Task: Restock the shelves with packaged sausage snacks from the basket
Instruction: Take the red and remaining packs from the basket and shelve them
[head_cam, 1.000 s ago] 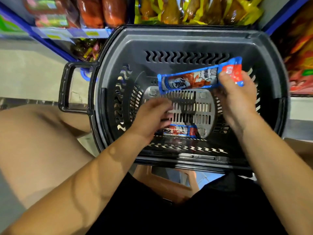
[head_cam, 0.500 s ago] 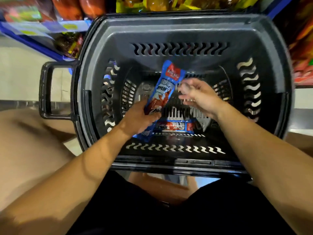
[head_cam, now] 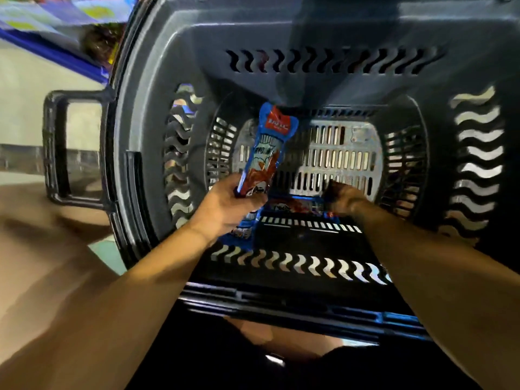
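Head view | left hand (head_cam: 225, 209) grips upright sausage pack (head_cam: 267, 153) mid-frame | right hand (head_cam: 344, 199) pinches second pack (head_cam: 295, 206) on basket (head_cam: 309, 29) floor

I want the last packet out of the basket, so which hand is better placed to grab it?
The right hand: it is down at the packet on the basket floor, while the left hand already grips an upright packet.

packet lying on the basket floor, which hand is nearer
Right. The right hand reaches down to the packet, at its right end; the left hand holds another packet beside it.
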### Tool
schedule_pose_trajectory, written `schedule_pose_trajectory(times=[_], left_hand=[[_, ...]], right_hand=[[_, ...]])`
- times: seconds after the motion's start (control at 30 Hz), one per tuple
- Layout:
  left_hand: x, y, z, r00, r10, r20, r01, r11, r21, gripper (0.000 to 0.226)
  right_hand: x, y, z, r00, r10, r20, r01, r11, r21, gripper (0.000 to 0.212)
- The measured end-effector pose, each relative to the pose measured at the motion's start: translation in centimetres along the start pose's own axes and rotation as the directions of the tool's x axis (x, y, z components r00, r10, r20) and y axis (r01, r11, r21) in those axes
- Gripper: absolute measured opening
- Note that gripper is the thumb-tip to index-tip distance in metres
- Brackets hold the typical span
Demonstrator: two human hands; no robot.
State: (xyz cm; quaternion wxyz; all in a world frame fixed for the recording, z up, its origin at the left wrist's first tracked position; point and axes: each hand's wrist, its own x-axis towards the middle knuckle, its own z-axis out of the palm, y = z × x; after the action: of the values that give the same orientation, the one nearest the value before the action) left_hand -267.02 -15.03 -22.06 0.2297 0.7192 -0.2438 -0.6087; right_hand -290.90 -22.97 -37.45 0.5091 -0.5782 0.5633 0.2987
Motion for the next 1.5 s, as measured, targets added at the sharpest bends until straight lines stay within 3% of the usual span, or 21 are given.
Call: schedule_pose_trajectory(times=[0.07,0.17,0.33,0.4,0.47,0.57,0.67,0.83,0.97,1.07,1.13,1.2,1.3,1.43,1.5], left_hand=[[0.2,0.0,-0.4,0.997,0.042,0.058,-0.039,0.998,-0.048,0.033],[0.3,0.1,-0.8,0.994,0.077,0.076,-0.076,0.997,-0.014,0.046],[0.0,0.8,-0.5,0.998,0.047,-0.046,-0.044,0.997,0.057,0.028],[-0.4,1.4,-0.4,0.998,0.018,-0.059,-0.016,1.000,0.025,0.034],[-0.9,1.8,-0.3,0.998,0.049,-0.027,-0.049,0.999,-0.023,0.046],[-2.3,2.6,-0.2,0.994,0.081,-0.074,-0.089,0.990,-0.113,0.044],[-4.1,3.0,-0.2,0.981,0.125,-0.146,-0.155,0.965,-0.214,0.022],[-8.1,3.7,-1.1,0.966,0.168,-0.195,-0.226,0.916,-0.331,0.017],[-11.3,4.2,-0.9,0.983,0.151,-0.102,-0.182,0.832,-0.524,0.019],[-13.7,4.7,-0.3,0.983,0.182,0.001,-0.146,0.795,-0.588,0.027],[-14.8,4.7,-0.2,0.984,0.180,-0.009,-0.148,0.774,-0.616,0.032],[-15.8,4.7,-0.5,0.985,0.169,-0.033,-0.151,0.755,-0.638,0.035],[-17.3,4.7,-1.0,0.979,0.202,-0.039,-0.177,0.732,-0.658,0.029],[-19.0,5.0,-2.1,0.962,0.271,-0.024,-0.217,0.713,-0.667,0.039],[-19.7,5.3,-2.4,0.947,0.318,-0.042,-0.264,0.698,-0.666,0.041]], right_hand=[[0.7,0.0,0.5,1.000,0.014,-0.005,-0.014,0.997,-0.075,0.054],[0.6,-1.0,0.7,0.999,0.043,0.019,-0.042,0.998,-0.042,0.050],[-0.8,-2.0,-0.7,0.997,0.012,-0.082,0.010,0.967,0.255,0.031],[-2.5,-3.0,-2.1,0.990,-0.015,-0.138,0.073,0.904,0.422,0.023],[-4.7,-4.0,-3.6,0.967,-0.032,-0.254,0.155,0.864,0.479,0.011],[-8.3,-5.2,-5.7,0.859,-0.123,-0.497,0.330,0.875,0.354,0.006],[-12.4,-5.4,-7.8,0.733,-0.262,-0.627,0.474,0.858,0.196,0.007],[-20.7,-7.1,-10.7,0.560,-0.361,-0.745,0.664,0.734,0.143,0.017],[-26.3,-9.3,-11.1,0.469,-0.433,-0.770,0.778,0.615,0.128,0.010],[-28.9,-11.2,-10.6,0.435,-0.406,-0.804,0.809,0.567,0.152,0.014],[-30.4,-12.5,-10.1,0.399,-0.382,-0.834,0.834,0.530,0.156,0.008],[-31.7,-13.5,-9.5,0.401,-0.323,-0.857,0.866,0.439,0.240,0.011],[-32.9,-14.7,-7.4,0.500,-0.304,-0.811,0.855,0.319,0.408,0.017],[-33.7,-16.3,-2.4,0.529,-0.474,-0.704,0.841,0.404,0.360,0.002],[-33.8,-17.1,-0.5,0.534,-0.525,-0.662,0.841,0.412,0.351,0.014]])
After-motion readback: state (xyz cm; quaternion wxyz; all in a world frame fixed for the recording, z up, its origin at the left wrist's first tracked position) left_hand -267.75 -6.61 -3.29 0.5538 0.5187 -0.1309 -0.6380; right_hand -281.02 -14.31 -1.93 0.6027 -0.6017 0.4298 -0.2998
